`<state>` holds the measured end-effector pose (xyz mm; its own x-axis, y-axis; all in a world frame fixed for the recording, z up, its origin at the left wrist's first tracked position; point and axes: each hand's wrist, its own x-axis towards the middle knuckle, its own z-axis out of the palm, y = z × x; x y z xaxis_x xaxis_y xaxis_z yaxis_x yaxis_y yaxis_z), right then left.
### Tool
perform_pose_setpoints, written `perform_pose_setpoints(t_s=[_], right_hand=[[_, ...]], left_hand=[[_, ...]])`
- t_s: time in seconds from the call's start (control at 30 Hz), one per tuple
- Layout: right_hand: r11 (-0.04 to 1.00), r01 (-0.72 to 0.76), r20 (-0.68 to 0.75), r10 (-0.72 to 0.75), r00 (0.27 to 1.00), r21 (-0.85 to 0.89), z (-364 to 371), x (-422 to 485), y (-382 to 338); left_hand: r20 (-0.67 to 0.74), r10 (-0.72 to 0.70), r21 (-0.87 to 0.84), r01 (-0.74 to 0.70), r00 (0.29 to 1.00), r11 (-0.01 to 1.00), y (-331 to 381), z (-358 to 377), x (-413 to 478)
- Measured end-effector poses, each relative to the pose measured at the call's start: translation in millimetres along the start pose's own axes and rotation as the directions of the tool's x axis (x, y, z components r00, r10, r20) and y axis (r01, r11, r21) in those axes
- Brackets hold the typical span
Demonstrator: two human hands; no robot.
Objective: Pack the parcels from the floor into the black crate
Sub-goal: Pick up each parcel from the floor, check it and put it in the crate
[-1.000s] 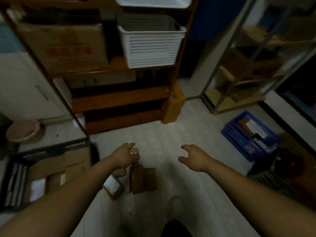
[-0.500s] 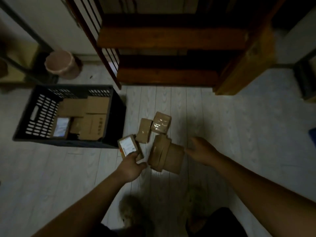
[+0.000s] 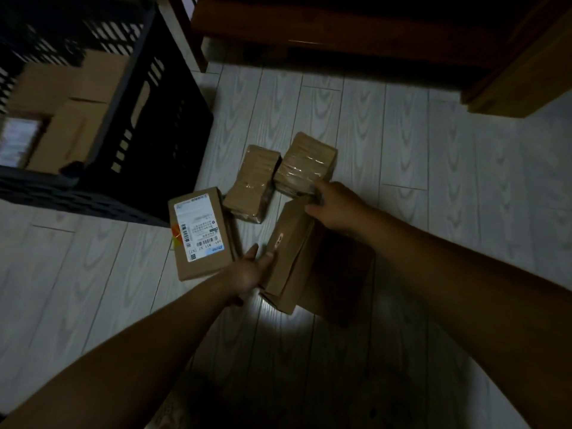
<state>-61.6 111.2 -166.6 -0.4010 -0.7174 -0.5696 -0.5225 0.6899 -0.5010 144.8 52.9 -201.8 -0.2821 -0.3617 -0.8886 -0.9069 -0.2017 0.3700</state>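
Several brown parcels lie on the pale plank floor. A tilted cardboard box [image 3: 291,252] leans on a darker box [image 3: 343,283] in the middle. My left hand [image 3: 252,270] presses its straight fingers against that tilted box's left side. My right hand [image 3: 335,205] grips its far top corner. A labelled parcel [image 3: 199,233] lies flat just left of my left hand. Two taped parcels [image 3: 252,182] [image 3: 305,162] sit behind. The black crate [image 3: 145,97] stands at the upper left, holding several cardboard boxes.
A dark wooden shelf unit [image 3: 340,29] stands along the top, with its side panel [image 3: 523,78] reaching the floor at the upper right. Bare floor [image 3: 464,168] lies to the right of the parcels. The room is dim.
The view has dropped and come in close over the parcels. Both hands have closed in on the tilted box, the left on its side and the right on its far corner.
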Motion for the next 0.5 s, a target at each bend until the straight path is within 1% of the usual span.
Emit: perform_pose_setpoints(t_s=[0.07, 0.13, 0.2, 0.3, 0.37, 0.43, 0.5], right_hand=[[0.999, 0.005, 0.041, -0.003, 0.999, -0.033, 10.4, 14.8, 4.7], [1.0, -0.013, 0.063, 0.014, 0.998, -0.014, 17.3, 23.8, 6.8], [0.999, -0.029, 0.021, 0.028, 0.999, 0.027, 18.5, 26.8, 6.1], [0.997, -0.034, -0.087, 0.04, 0.995, 0.066, 8.3, 20.0, 2.6], [0.992, -0.064, -0.122, 0.077, 0.99, 0.107, -4.4, 5.7, -1.7], [0.973, -0.091, -0.153, 0.125, 0.98, 0.211, -20.1, -19.6, -9.8], [0.938, -0.117, -0.173, 0.181, 0.968, 0.326, -39.6, -51.3, -23.0]], left_hand=[[0.062, -0.041, -0.129, 0.049, 0.997, 0.99, -1.6, 3.9, 14.0], [0.122, -0.031, -0.221, 0.057, 0.992, 0.974, 1.0, 5.6, 24.6], [0.149, -0.018, -0.228, 0.051, 0.989, 0.972, 8.2, 5.6, 27.0], [0.12, 0.011, -0.229, 0.017, 0.993, 0.973, 22.0, 3.1, 19.1], [0.128, 0.022, -0.225, 0.007, 0.991, 0.974, 31.9, 0.0, 0.3], [0.126, 0.041, -0.228, -0.011, 0.991, 0.974, 39.4, -4.4, -25.8], [0.046, 0.046, -0.227, -0.034, 0.998, 0.973, 46.6, -12.5, -58.5]])
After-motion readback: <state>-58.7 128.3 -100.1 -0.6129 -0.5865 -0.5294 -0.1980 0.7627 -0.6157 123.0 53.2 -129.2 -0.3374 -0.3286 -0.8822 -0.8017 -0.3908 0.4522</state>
